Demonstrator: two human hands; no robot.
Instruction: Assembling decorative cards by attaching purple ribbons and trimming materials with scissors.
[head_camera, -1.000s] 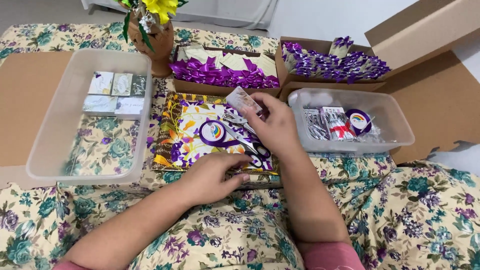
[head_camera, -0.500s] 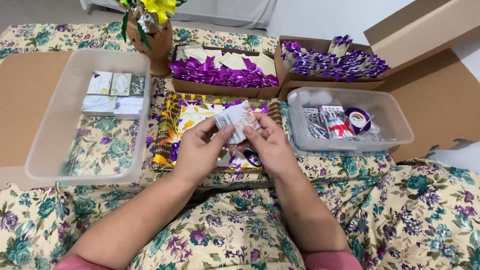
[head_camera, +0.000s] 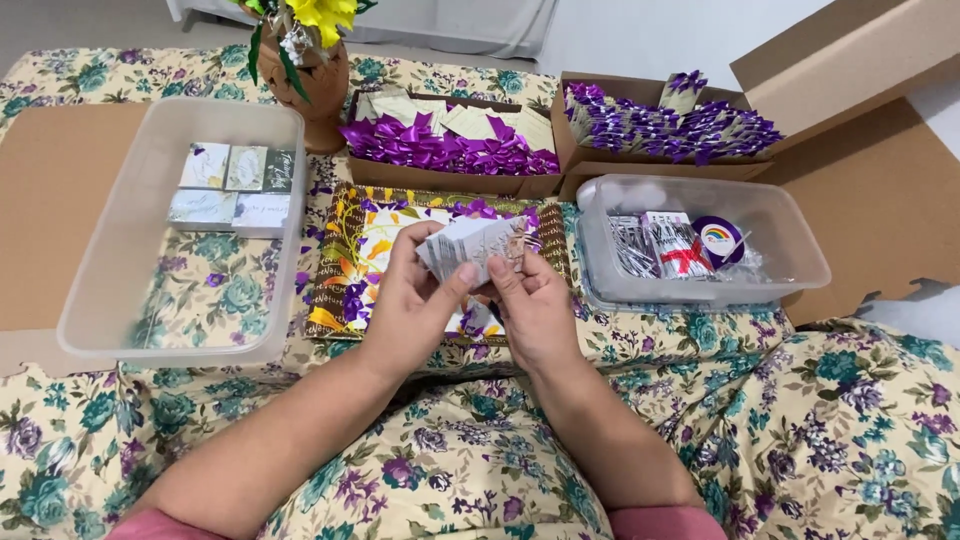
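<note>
We've got both hands, left (head_camera: 415, 300) and right (head_camera: 535, 305), pinching a small flat card box (head_camera: 470, 245) over the colourful tray (head_camera: 340, 290). Best bet: grip the edges lightly so it doesn't crease.

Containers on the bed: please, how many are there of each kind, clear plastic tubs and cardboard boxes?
Clear plastic tubs: 2, the left tub and the right tub.
Cardboard boxes: 2, the bow box and the packet box.
Total: 4.
</note>
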